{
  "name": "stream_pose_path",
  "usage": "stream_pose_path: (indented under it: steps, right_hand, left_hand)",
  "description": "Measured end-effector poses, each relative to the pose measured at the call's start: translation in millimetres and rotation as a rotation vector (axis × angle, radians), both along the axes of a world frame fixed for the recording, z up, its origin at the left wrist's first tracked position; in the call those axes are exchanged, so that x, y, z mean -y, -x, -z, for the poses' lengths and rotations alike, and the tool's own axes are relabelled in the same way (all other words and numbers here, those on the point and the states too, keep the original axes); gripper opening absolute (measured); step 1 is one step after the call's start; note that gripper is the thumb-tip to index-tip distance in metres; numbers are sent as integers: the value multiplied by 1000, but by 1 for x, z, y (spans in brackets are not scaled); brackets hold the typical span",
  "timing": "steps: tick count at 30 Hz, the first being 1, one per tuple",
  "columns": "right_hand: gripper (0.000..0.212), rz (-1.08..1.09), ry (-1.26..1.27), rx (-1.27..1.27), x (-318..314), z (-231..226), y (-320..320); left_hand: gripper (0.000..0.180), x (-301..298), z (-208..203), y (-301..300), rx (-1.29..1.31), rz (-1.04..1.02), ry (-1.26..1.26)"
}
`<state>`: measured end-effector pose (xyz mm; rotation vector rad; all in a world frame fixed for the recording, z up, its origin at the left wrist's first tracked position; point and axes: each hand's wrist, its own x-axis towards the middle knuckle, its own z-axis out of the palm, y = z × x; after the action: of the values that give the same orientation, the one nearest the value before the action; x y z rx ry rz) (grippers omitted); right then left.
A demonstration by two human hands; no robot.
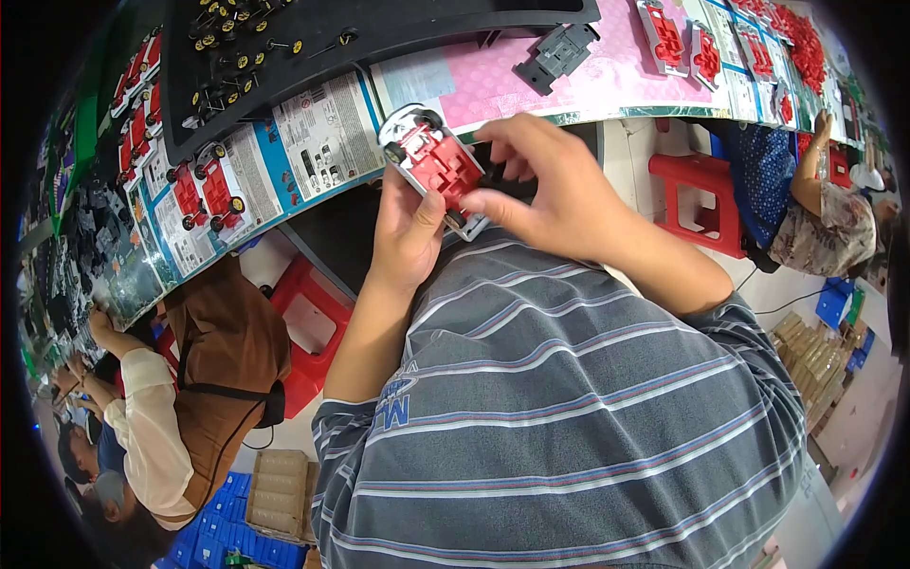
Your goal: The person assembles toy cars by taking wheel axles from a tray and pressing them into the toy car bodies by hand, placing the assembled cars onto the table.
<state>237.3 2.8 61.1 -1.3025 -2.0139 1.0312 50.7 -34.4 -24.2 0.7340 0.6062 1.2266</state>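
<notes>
**White-and-red plastic toy car [438, 163] clamped in my L hand [408, 239]; R hand [557, 182] at its side**

Car's up in front of my grey striped shirt [569, 417], by the near edge of the long worktable covered w/ printed sheets [322, 142]; red side faces me, black wheels at its corners; L thumb's pressed on the near side, L fingers mostly hidden behind. R thumb's at the car's lower R edge, R fingers bent & apart from the thumb nr the upper R edge; a small dark bit shows b/w them & the car, too hidden to ID; can't tell if R is closed on anything.

Ahead, L of centre: big black plastic tray [417, 43] w/ loose black axles with yellow-hubbed wheels [244, 62]; two red-and-white wheeled car bodies [205, 192] sit side by side in front of it; grey plastic chassis piece [559, 59] lies on the pink bubbly sheet [607, 83]; further R, more red-and-white car bodies [666, 40] & a heap of small red parts [801, 47].

Co-worker in brown apron w/ cream sleeve [156, 417] on my L, nr a red plastic stool [308, 318]; another red stool [697, 194] on my R.
</notes>
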Motion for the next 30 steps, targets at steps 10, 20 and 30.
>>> stream_pose_path:
  steps: [10, 20, 30]
  right_hand:
    - [58, -31, -176, 73, 13, 13, 4]
    - [57, -39, -147, 7, 8, 17, 6]
    - [51, 5, -178, -86, -5, 13, -4]
  left_hand:
    - [68, -3, 4, -1, 34, -90, 53]
    - [65, -1, 6, -2, 8, -100, 39]
    - [65, -7, 6, 5, 49, -149, 67]
